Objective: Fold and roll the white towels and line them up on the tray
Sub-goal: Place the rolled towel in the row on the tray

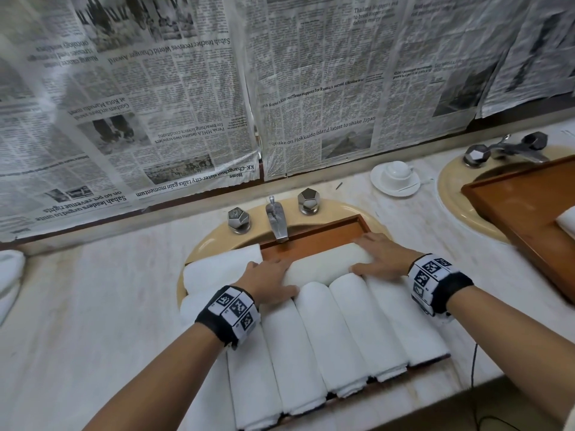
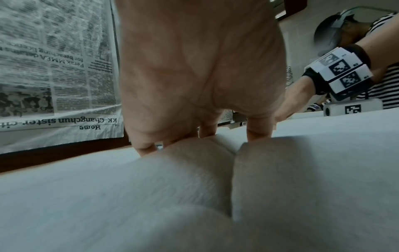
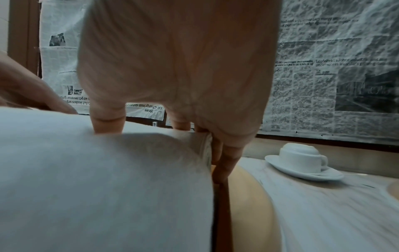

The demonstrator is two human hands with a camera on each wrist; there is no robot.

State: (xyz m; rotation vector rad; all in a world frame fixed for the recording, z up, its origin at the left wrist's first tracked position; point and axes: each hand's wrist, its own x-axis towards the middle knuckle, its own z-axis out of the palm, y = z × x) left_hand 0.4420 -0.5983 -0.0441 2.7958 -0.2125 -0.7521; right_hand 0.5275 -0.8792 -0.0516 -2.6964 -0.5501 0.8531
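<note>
On the wooden tray [image 1: 314, 236] over the sink, both hands press flat on a towel roll [image 1: 326, 264] lying crosswise beyond four rolled towels [image 1: 311, 337]. The left hand [image 2: 194, 76] lies open, fingers straight on the roll. The right hand [image 3: 183, 68] is likewise open, its fingers [image 3: 224, 162] over the roll's right end; a cup [image 3: 302, 156] sits far right.

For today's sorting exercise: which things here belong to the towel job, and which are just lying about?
Belong to the job:
left hand
right hand
white towel being rolled
row of rolled white towels
brown wooden tray

Lying about:
upturned white cup on saucer
silver tap
newspaper sheets
</note>
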